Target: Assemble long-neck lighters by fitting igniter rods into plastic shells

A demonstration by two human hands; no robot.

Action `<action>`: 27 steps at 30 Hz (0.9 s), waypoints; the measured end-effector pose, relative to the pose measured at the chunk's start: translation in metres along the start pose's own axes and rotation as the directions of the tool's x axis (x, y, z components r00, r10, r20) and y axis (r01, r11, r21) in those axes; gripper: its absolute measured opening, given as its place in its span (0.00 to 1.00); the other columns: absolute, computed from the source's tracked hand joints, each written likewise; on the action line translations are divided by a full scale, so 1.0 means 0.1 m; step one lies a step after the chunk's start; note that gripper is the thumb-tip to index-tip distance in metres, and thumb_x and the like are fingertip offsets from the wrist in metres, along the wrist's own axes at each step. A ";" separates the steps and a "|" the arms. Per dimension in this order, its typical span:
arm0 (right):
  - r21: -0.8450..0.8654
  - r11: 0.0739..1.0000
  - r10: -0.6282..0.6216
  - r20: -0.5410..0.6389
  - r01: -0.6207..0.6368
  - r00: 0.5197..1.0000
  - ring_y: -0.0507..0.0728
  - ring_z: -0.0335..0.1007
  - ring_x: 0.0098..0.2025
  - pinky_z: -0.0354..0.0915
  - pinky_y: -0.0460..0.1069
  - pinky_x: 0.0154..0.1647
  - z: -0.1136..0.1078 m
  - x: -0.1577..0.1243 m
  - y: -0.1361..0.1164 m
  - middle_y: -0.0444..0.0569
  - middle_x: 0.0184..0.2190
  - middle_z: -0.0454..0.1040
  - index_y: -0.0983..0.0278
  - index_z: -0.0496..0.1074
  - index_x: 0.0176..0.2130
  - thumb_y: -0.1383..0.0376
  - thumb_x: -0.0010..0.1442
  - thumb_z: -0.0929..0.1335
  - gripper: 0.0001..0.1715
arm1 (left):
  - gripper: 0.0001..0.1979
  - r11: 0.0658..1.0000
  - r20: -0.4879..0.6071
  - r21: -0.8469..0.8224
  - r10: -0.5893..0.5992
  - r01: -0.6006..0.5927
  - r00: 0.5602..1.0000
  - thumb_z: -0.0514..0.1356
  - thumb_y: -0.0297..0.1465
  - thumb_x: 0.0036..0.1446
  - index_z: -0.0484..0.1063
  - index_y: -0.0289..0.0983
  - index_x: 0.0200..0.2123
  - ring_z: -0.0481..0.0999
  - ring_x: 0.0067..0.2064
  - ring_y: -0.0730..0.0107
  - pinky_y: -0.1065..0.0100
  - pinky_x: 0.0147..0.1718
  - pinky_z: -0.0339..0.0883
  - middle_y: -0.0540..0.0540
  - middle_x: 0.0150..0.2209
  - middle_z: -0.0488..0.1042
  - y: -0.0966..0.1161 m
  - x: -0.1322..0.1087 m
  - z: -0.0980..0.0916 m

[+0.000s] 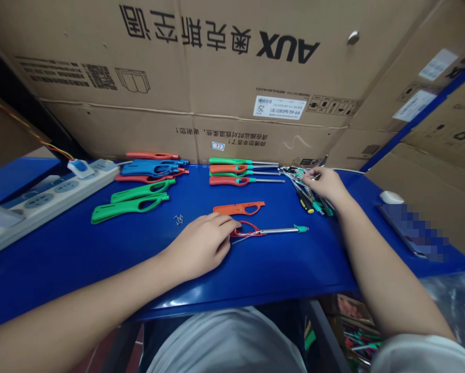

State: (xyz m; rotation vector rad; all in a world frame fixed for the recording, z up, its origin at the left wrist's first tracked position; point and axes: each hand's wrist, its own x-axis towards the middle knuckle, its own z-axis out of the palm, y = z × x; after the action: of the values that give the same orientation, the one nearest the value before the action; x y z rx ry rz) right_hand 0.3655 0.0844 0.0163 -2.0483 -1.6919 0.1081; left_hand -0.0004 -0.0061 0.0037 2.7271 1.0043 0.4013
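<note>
My left hand (201,243) is curled over the handle of a red gas lighter (249,225), holding it on the table. Thin wires show in its trigger loop, and a metal tube (279,231) with a green tip points right. Just behind lies an orange handle shell (240,208). At the back right, my right hand (327,184) has its fingers pinched over a pile of metal tubes and wires (294,178); what they grip is too small to make out. A black and yellow screwdriver (306,203) lies beside that pile.
Small screws (179,219) lie left of centre. Several lighters with tubes (229,180) are lined up at the back. Green shells (131,206) and blue shells (150,167) lie left, near a power strip (49,199). A cardboard wall (216,67) stands behind; a phone-like slab (403,228) lies right.
</note>
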 end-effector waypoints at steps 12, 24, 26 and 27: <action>0.133 0.868 -0.492 0.357 0.478 0.794 0.57 0.69 0.34 0.66 0.52 0.36 0.12 -0.19 -0.21 0.50 0.34 0.76 0.61 0.75 0.37 0.57 0.54 0.71 0.11 | 0.17 1.000 -0.005 -0.002 0.001 -0.001 1.000 0.55 0.24 0.63 0.73 0.37 0.53 0.76 0.53 0.56 0.53 0.52 0.72 0.43 0.51 0.78 0.00 -0.01 0.02; 0.402 0.884 -0.369 0.286 0.239 0.884 0.54 0.69 0.26 0.67 0.50 0.30 0.21 -0.28 -0.40 0.45 0.25 0.72 0.62 0.70 0.34 0.58 0.54 0.69 0.10 | 0.17 1.000 0.007 -0.012 -0.014 0.014 1.000 0.54 0.25 0.64 0.72 0.38 0.54 0.76 0.53 0.56 0.54 0.52 0.72 0.43 0.51 0.77 0.01 0.00 0.01; 0.412 0.904 -0.273 0.354 0.113 0.895 0.53 0.68 0.23 0.66 0.49 0.26 0.22 -0.29 -0.42 0.42 0.24 0.72 0.61 0.68 0.37 0.61 0.53 0.69 0.11 | 0.17 1.000 0.011 -0.013 -0.011 0.011 1.000 0.54 0.24 0.63 0.72 0.37 0.53 0.76 0.53 0.55 0.54 0.52 0.71 0.42 0.51 0.78 0.01 0.01 0.00; 0.382 0.921 -0.236 0.388 0.077 0.891 0.53 0.67 0.21 0.65 0.48 0.24 0.22 -0.29 -0.43 0.42 0.23 0.72 0.61 0.68 0.38 0.62 0.53 0.68 0.10 | 0.17 1.000 0.013 -0.013 -0.008 0.008 1.000 0.54 0.24 0.63 0.72 0.37 0.53 0.76 0.53 0.55 0.54 0.52 0.71 0.42 0.51 0.78 0.01 0.01 0.00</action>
State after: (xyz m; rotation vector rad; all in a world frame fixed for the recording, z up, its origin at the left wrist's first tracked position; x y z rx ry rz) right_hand 0.3125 0.0689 0.0075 -1.6818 -1.9143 0.8073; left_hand 0.0010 -0.0066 0.0044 2.7099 1.0059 0.3863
